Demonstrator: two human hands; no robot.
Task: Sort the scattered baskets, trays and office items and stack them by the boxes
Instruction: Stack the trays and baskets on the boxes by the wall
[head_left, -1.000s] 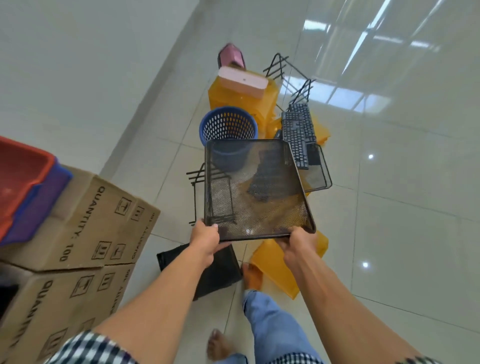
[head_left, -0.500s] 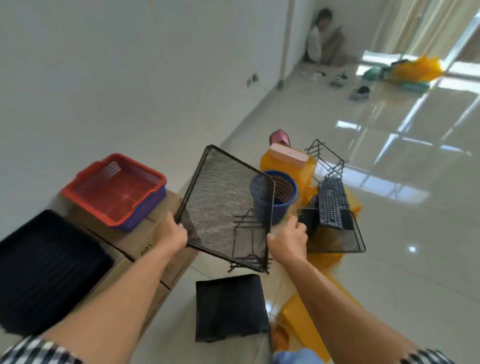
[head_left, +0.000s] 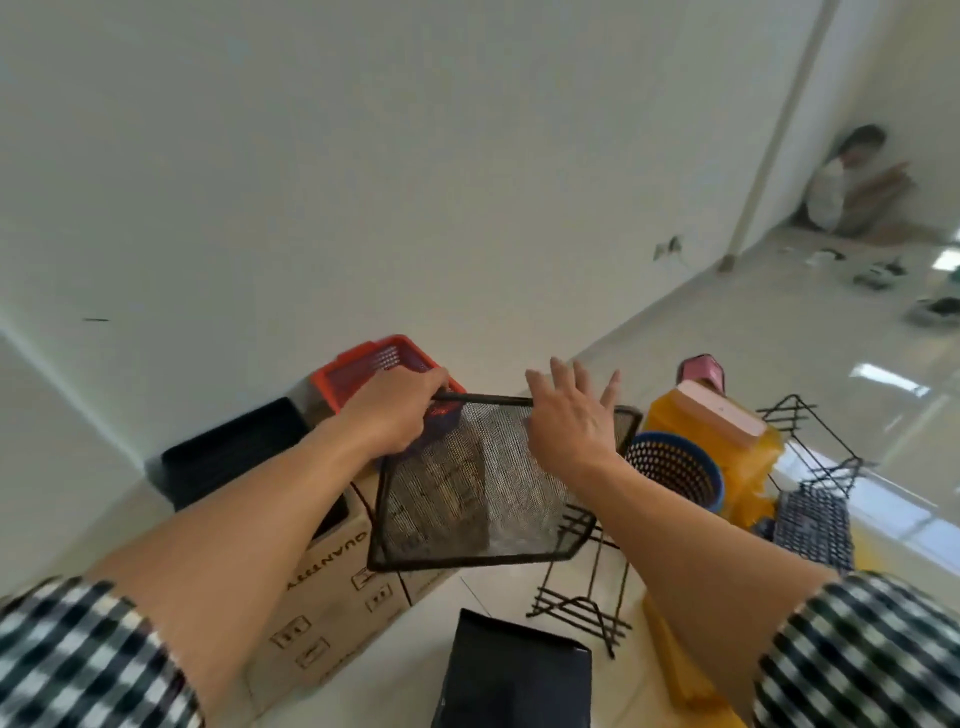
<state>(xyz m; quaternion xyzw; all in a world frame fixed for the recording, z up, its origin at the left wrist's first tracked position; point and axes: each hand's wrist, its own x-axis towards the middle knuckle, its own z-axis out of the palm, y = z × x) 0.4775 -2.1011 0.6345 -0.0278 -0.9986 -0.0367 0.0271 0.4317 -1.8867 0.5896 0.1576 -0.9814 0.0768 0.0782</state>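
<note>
This looks like a plain office or commercial room given over to sorting supplies. Its white painted wall (head_left: 415, 156) meets a glossy pale tiled floor (head_left: 753, 353) that mirrors bright light, and a small wall socket (head_left: 667, 250) sits low down.

Office goods lie on the floor rather than on desks:
- brown printed cardboard cartons (head_left: 332, 597) with a red plastic basket (head_left: 363, 371) on top
- a black metal mesh letter tray (head_left: 467, 499)
- a blue perforated plastic waste bin (head_left: 675, 467)
- a black computer keyboard (head_left: 813, 525)
- a black wire file rack (head_left: 576, 597)
- yellow plastic bins (head_left: 737, 457)

1 other person (head_left: 852, 192) sits on the floor in the far corner among more small items.
</note>
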